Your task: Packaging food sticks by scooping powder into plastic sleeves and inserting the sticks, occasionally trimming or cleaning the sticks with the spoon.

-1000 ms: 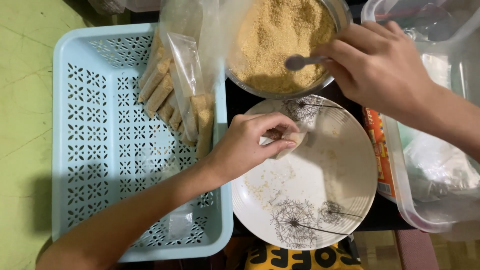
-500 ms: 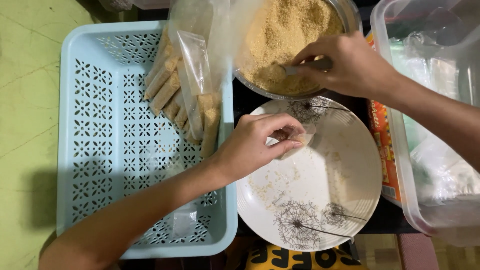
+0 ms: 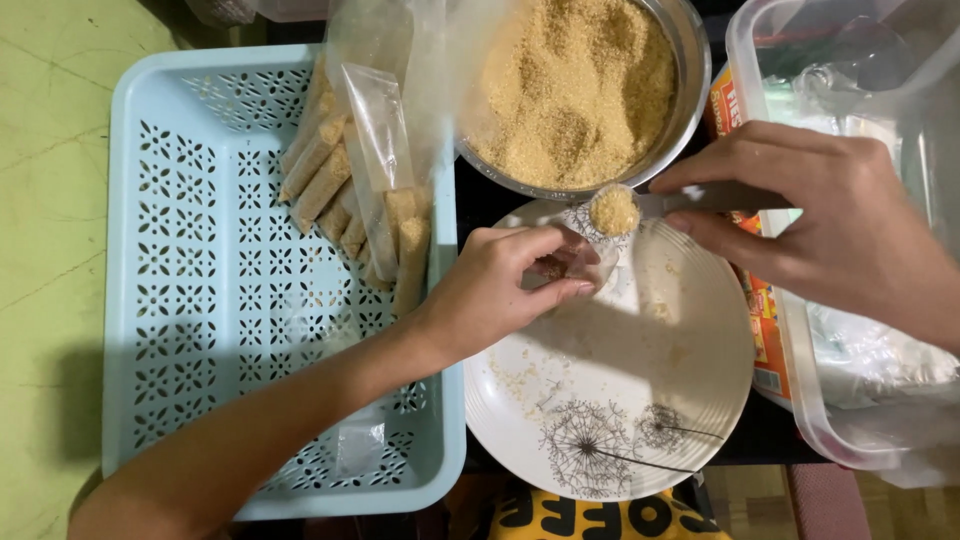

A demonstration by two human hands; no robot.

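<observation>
Lifted out of the bowl since a moment ago, the spoon carries crumbs, its handle gripped by the right hand. Left hand fingers pinch a small clear bag just below the spoon, over the plate.

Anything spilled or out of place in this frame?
Yes, a little: loose brown crumbs lie scattered on the plate, mostly its left side below the left hand. The spoon is heaped but level.
</observation>
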